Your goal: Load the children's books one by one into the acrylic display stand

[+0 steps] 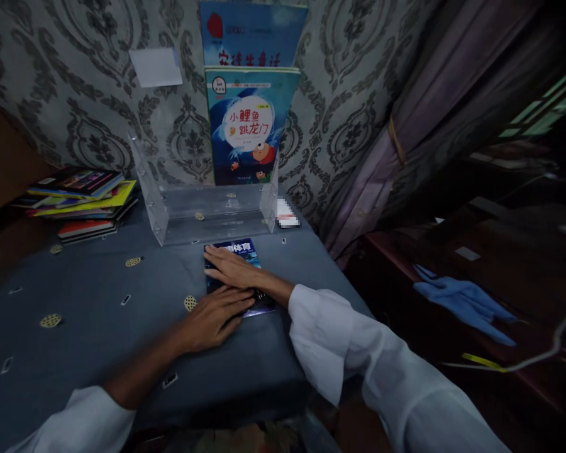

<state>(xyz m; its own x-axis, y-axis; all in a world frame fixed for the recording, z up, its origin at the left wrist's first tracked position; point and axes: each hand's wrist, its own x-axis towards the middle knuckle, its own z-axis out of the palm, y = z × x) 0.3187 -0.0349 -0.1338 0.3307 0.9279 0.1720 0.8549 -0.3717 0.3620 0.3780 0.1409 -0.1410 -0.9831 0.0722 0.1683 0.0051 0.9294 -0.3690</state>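
A thin dark-blue book with white Chinese characters at its top lies flat on the cloth-covered table. My right hand rests palm down across its upper part, fingers stretched to the left edge. Lower down, my left hand lies flat over the bottom left of the cover, its fingertips close to the right hand. Between them the hands hide much of the cover. Just behind stands a clear plastic book rack, with a blue-green picture book upright at its right side and a taller blue book behind that.
A messy stack of books sits at the back left. Beside the rack's right foot is a small white item, blurred out. A white paper shows above the rack. To the right are a tied curtain and a blue cloth.
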